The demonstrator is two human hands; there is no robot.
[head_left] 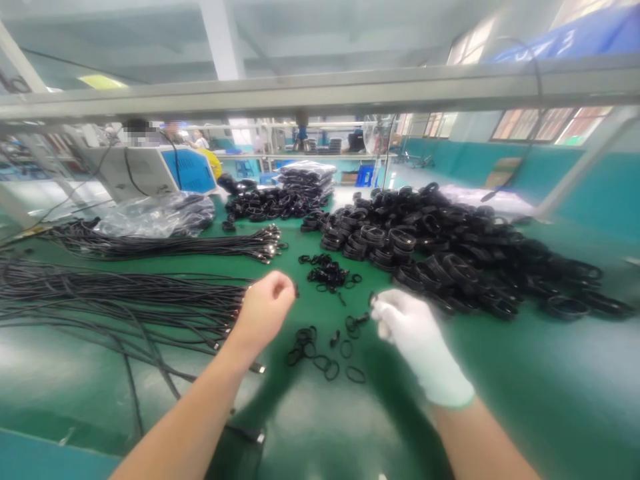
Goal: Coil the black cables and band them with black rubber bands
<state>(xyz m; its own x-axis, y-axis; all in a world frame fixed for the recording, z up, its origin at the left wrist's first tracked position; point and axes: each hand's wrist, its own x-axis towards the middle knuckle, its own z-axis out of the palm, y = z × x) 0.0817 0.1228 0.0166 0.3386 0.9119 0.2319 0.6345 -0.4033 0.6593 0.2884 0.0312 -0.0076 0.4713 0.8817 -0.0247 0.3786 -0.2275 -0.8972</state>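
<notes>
My left hand point(267, 303), bare, is closed in a pinch beside the connector ends of the long black cables point(190, 297); a small dark bit shows at its fingertips, too small to name. On my right hand point(403, 327) is a white glove. Its fingers are curled together around something small and dark that I cannot make out. Between the hands, loose black rings point(326, 367) lie on the green table point(305, 427). Farther back sits a small heap of black rings point(327, 272). Coiled black cables point(450, 267) are piled at the right.
A second cable bundle point(200, 247) lies at the back left, near clear plastic bags point(160, 215). More coils point(273, 202) and stacked bagged packs point(307, 177) stand at the back. A white and blue machine point(160, 170) is behind them. A shelf beam point(320, 93) crosses above.
</notes>
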